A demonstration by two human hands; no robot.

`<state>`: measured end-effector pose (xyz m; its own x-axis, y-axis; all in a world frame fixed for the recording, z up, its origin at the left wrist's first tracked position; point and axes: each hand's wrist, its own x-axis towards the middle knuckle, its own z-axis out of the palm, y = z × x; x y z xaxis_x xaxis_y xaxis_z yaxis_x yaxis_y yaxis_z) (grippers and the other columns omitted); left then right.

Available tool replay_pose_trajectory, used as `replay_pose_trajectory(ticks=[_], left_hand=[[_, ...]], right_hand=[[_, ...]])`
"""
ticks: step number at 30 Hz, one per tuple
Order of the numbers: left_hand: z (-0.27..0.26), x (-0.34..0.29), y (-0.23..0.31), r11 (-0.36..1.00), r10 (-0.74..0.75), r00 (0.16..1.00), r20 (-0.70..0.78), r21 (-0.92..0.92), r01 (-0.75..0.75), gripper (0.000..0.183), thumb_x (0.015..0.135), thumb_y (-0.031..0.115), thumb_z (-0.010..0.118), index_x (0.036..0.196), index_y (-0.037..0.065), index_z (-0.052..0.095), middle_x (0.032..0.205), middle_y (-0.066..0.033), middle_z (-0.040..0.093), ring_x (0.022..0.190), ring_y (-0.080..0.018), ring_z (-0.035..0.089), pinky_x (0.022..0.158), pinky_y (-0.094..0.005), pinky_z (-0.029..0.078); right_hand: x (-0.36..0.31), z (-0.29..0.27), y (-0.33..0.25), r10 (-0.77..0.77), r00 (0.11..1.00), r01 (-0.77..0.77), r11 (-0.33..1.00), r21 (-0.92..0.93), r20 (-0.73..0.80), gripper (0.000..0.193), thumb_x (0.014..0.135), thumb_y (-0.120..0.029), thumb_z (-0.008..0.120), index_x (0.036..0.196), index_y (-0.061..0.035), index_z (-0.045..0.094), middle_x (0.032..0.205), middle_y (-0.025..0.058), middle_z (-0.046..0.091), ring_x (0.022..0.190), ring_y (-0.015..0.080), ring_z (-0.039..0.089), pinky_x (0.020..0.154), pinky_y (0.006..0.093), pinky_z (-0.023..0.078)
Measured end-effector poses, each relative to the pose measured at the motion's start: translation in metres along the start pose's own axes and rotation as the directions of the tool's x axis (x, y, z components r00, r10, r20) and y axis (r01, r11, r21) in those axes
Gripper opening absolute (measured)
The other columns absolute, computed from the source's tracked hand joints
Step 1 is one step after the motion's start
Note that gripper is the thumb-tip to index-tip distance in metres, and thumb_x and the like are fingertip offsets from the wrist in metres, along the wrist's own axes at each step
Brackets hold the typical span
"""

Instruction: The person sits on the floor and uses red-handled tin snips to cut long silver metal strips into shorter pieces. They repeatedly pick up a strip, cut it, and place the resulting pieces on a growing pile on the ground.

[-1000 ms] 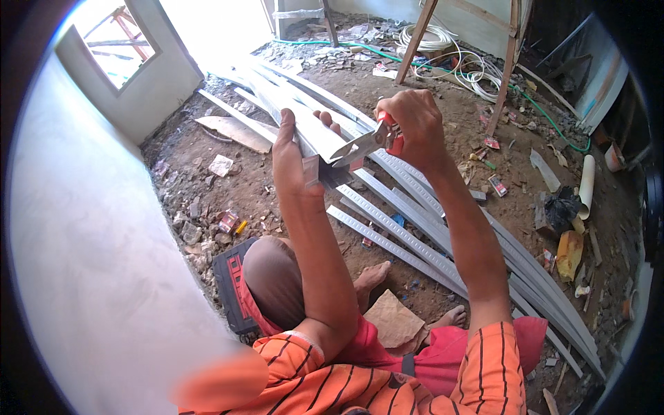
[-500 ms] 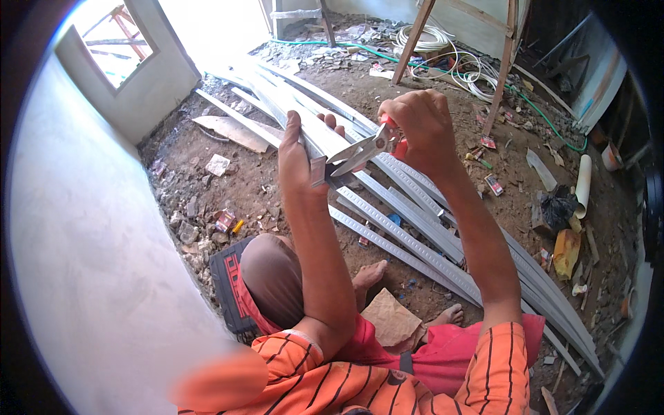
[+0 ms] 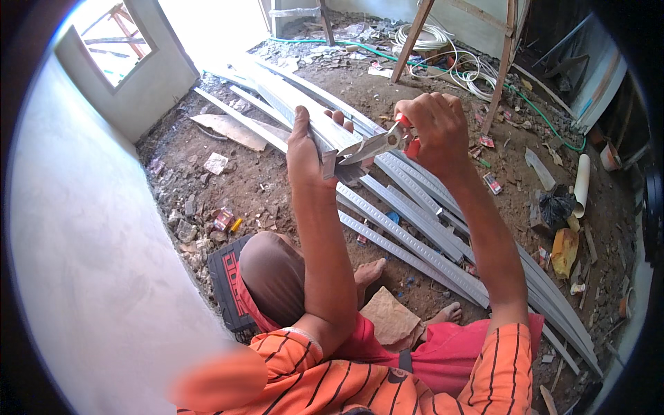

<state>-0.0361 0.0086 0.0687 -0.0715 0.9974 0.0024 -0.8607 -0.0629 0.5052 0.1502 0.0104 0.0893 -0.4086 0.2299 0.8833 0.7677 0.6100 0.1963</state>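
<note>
My left hand [image 3: 304, 155] is wrapped round a light steel channel [image 3: 332, 131], thumb up, near the end closest to me. That end has bent, separated flaps. In my right hand [image 3: 437, 128], raised to the right of it, I grip tin snips [image 3: 377, 146] with red handles. The snips' blades point left and lie at the channel's cut end, just beside my left hand. My fingers partly hide the handles, and the far part of the channel runs into bright light near the doorway.
Several long perforated steel profiles [image 3: 415, 242] lie across the dirt floor below my hands. A black case [image 3: 228, 287] sits by my left knee, next to a plastered wall [image 3: 97, 263]. Wooden trestle legs [image 3: 413, 41], coiled white cable [image 3: 477, 79] and a green hose [image 3: 546, 121] stand or lie behind.
Both hands have shifted slightly right, carrying the channel end and the snips along. The blades stay at the cut end, and my grip on both things is kept.
</note>
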Motion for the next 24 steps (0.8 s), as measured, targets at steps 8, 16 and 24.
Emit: replay_pose_trajectory(ticks=[8, 16, 24], left_hand=[[-0.012, 0.016, -0.016, 0.994, -0.087, 0.996, 0.011, -0.067, 0.087, 0.039, 0.094, 0.033, 0.049, 0.106, -0.003, 0.040, 0.090, -0.0142, 0.048, 0.082, -0.0251, 0.058, 0.068, -0.0426, 0.054], [-0.013, 0.007, -0.028, 0.977, -0.207, 0.977, 0.040, -0.035, 0.209, 0.024, 0.087, 0.009, 0.043, 0.105, -0.007, 0.043, 0.091, -0.0193, 0.051, 0.086, -0.0307, 0.060, 0.075, -0.0440, 0.056], [-0.044, 0.013, -0.044, 0.981, -0.182, 0.983, 0.016, 0.073, 0.181, 0.023, 0.085, 0.009, 0.049, 0.102, -0.006, 0.046, 0.087, -0.0177, 0.054, 0.085, -0.0295, 0.062, 0.071, -0.0447, 0.057]], right_hand=[[-0.016, -0.007, 0.004, 0.115, 0.970, -0.126, 0.991, 0.042, 0.215, 0.025, 0.069, -0.025, 0.064, 0.087, -0.0103, 0.053, 0.073, 0.0061, 0.053, 0.076, 0.0255, 0.056, 0.072, 0.0367, 0.039], [-0.025, -0.024, 0.022, 0.172, 0.951, -0.191, 0.980, 0.052, 0.255, 0.039, 0.058, -0.002, 0.065, 0.096, -0.0086, 0.055, 0.081, 0.0092, 0.058, 0.080, 0.0281, 0.059, 0.071, 0.0384, 0.045], [-0.029, -0.014, 0.031, 0.103, 0.808, -0.259, 0.946, 0.194, 0.580, 0.036, 0.065, -0.003, 0.067, 0.099, -0.0109, 0.058, 0.094, 0.0072, 0.063, 0.090, 0.0291, 0.061, 0.080, 0.0409, 0.048]])
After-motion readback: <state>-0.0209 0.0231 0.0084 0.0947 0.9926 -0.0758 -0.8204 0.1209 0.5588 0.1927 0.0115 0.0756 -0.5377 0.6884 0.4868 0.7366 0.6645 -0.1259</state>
